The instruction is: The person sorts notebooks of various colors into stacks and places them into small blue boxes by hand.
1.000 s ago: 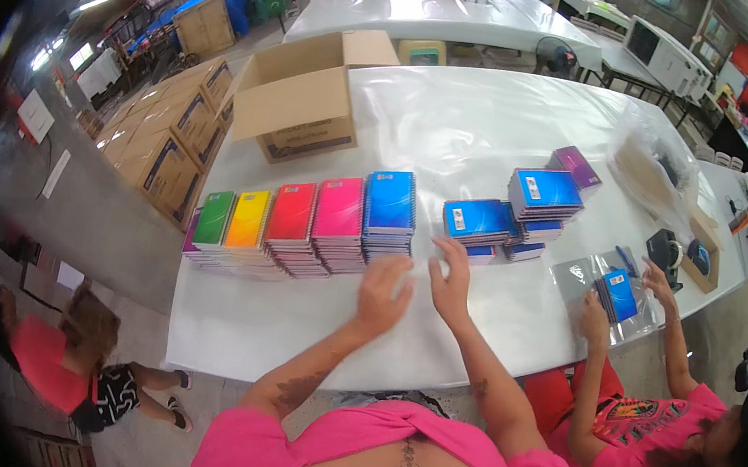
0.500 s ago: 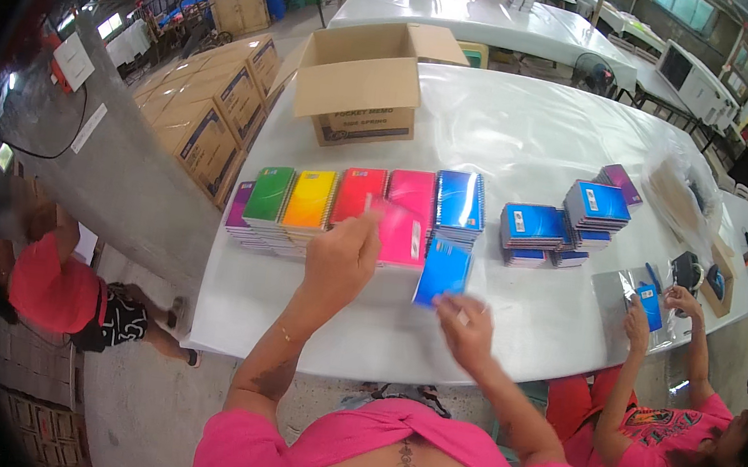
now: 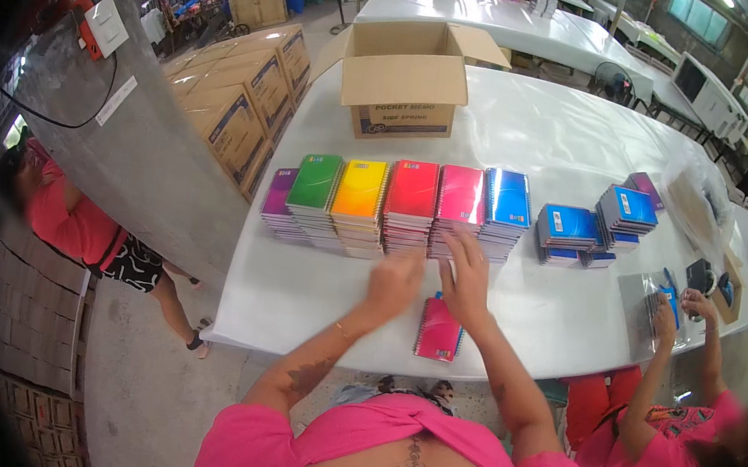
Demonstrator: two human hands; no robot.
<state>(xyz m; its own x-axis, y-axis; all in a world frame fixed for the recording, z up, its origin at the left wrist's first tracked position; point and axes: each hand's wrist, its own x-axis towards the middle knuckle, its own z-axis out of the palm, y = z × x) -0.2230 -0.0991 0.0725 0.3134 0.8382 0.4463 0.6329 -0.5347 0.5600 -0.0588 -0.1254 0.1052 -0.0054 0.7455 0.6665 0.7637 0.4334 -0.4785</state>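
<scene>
A row of spiral notebook stacks runs across the table: purple (image 3: pixel 279 193), green (image 3: pixel 316 181), yellow (image 3: pixel 360 189), red (image 3: pixel 412 188), pink (image 3: pixel 461 195) and blue (image 3: pixel 507 198). My right hand (image 3: pixel 466 279) is open, its fingers stretched up to the near edge of the pink stack; whether it touches is unclear. Just left of it my left hand (image 3: pixel 394 284) is smeared by motion in front of the red stack, its fingers not readable. Close to the table's front edge lies a single pink notebook (image 3: pixel 439 329), with a bit of blue showing at its far end, below my right hand.
Further right stand several blue notebook stacks (image 3: pixel 568 226). An open cardboard box (image 3: pixel 403 119) sits behind the row. At the right, a co-worker's hands (image 3: pixel 665 320) hold a blue notebook over clear plastic. Boxes (image 3: pixel 236 130) and a pillar (image 3: pixel 158 149) stand left of the table (image 3: pixel 292 307).
The pink and blue notebooks that were in my hands are no longer held; a pink one now lies near the front edge. My right hand has moved forward to the pink stack; my left has shifted right.
</scene>
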